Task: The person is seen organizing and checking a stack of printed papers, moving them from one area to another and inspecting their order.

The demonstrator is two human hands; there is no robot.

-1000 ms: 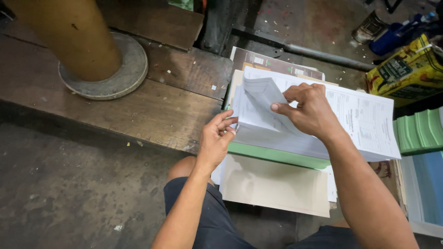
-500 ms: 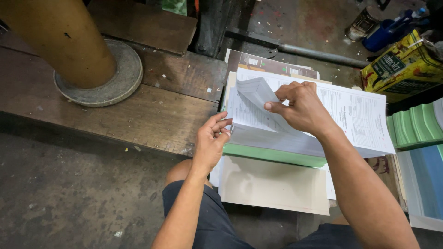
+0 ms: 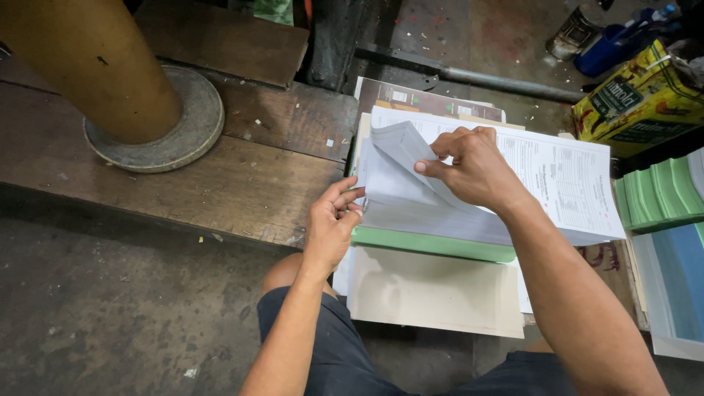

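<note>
A thick stack of white printed sheets (image 3: 565,176) lies on a green sheet (image 3: 433,246) and a cream board (image 3: 433,293) in front of my knees. My right hand (image 3: 473,169) pinches the upper left corner of several sheets and curls them up and back. My left hand (image 3: 334,224) rests at the stack's left edge, with fingertips on the lower sheets.
A low dark wooden platform (image 3: 242,183) stretches to the left, with a thick tan column (image 3: 95,66) on a round base (image 3: 187,139). Green and blue paper stacks (image 3: 667,220) lie at the right. A yellow packet (image 3: 638,99) and a metal pipe (image 3: 506,82) lie behind.
The right hand keeps the curled corner lifted and shifts little. The left hand's fingers have moved closer against the stack's left edge.
</note>
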